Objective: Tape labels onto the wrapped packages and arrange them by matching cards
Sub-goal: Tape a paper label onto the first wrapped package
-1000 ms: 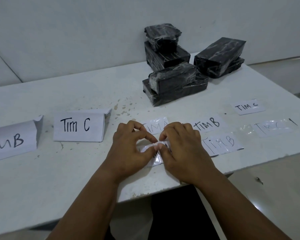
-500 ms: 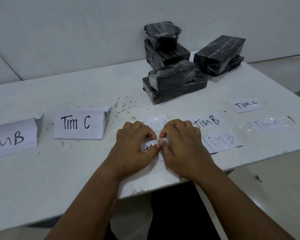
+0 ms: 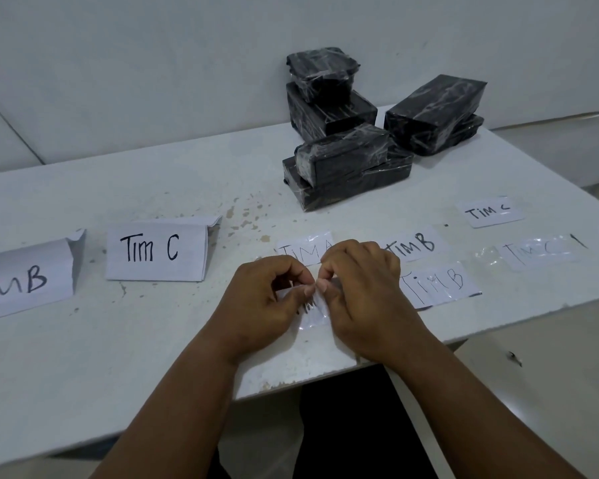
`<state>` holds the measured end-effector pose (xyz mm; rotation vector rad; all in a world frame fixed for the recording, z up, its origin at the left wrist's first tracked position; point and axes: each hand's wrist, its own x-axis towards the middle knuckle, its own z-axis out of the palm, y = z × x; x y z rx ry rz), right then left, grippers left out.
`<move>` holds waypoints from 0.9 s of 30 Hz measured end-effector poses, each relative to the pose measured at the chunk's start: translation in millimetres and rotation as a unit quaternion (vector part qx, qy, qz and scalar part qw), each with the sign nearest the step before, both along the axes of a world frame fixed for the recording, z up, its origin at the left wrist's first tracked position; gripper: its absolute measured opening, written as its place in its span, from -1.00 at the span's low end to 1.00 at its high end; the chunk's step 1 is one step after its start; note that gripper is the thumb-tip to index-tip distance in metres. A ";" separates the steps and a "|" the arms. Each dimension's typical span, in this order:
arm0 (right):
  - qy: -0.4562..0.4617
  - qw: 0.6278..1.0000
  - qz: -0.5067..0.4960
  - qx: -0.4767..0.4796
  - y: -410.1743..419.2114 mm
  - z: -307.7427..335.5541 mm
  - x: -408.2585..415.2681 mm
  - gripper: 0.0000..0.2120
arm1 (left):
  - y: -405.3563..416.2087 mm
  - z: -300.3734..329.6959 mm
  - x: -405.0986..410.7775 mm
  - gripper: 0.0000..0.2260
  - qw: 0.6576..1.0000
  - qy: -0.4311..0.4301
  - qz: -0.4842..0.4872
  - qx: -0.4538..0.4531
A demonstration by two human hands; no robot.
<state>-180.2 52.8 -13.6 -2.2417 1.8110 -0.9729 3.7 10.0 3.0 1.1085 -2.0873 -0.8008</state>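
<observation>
Your hands have drawn closer together over the past second and lifted slightly, thumbs and forefingers now meeting tip to tip at the top edge of the small label; the label itself has barely shifted on the worktop. Read that as picking at the tape edge or backing, not yet lifting the label free. Left hand: fingers curled, thumb and forefinger pinching the taped label at its upper left. Right hand: curled the same way, pinching the same label just beside the left thumb. Label lies near the front edge of the worktop, mostly hidden under your hands, lettering unreadable. Other loose labels lie flat to the right: "Tim A" label just behind your knuckles, "Tim B" labels, "Tim C" labels. Folded "Tim C" card and "Tim B" card stand at left. Wrapped black packages sit stacked at the back, well apart from your hands, none labelled yet.
</observation>
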 end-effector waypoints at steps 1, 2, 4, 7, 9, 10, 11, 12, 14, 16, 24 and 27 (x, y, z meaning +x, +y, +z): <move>-0.013 1.000 0.000 -0.007 0.3 0.1 -0.7 -0.99 | 0.4 0.7 -0.6 -0.95 1.000 0.018 0.004 0.003; -0.030 0.999 -0.002 -0.013 0.4 -0.2 -1.6 -0.99 | 1.1 1.7 -1.1 -0.95 0.999 0.038 0.009 0.008; -0.057 0.998 -0.006 -0.025 1.0 -0.3 -3.3 -0.98 | 2.8 3.8 -2.1 -0.96 0.998 0.062 0.019 0.011; -0.060 0.998 -0.012 -0.033 1.8 -0.9 -4.3 -0.99 | 3.6 4.4 -1.9 -0.98 0.998 0.058 0.027 0.001; -0.062 0.998 -0.016 -0.028 2.1 -0.8 -4.3 -0.97 | 4.0 5.9 -1.4 -0.97 0.998 0.055 0.032 0.000; -0.064 0.998 -0.016 -0.023 2.3 -0.8 -4.1 -0.96 | 4.2 7.2 -1.0 -0.96 0.998 0.050 0.032 -0.002; -0.065 0.998 -0.015 -0.017 2.5 -0.5 -4.1 -0.96 | 4.1 8.7 -1.0 -0.94 0.999 0.043 0.029 -0.005; -0.067 0.998 -0.012 -0.011 2.2 -0.8 -4.1 -0.96 | 3.9 10.1 -0.9 -0.93 0.999 0.035 0.026 -0.007; -0.073 0.997 -0.007 -0.002 2.3 0.8 -4.5 -0.95 | 3.1 12.8 -0.9 -0.93 1.000 0.016 0.022 -0.012; -0.085 0.996 -0.002 0.008 3.0 3.6 -4.9 -0.93 | 3.8 15.0 -1.6 -0.93 1.000 0.005 0.022 -0.018; -0.152 0.986 -0.058 0.027 4.6 8.5 -9.4 -0.61 | 12.8 22.0 -5.2 -0.91 0.999 0.020 0.026 -0.002; -0.180 0.980 -0.079 0.028 4.6 12.3 -11.4 -0.53 | 9.4 26.6 5.6 -0.84 0.995 0.079 0.058 0.017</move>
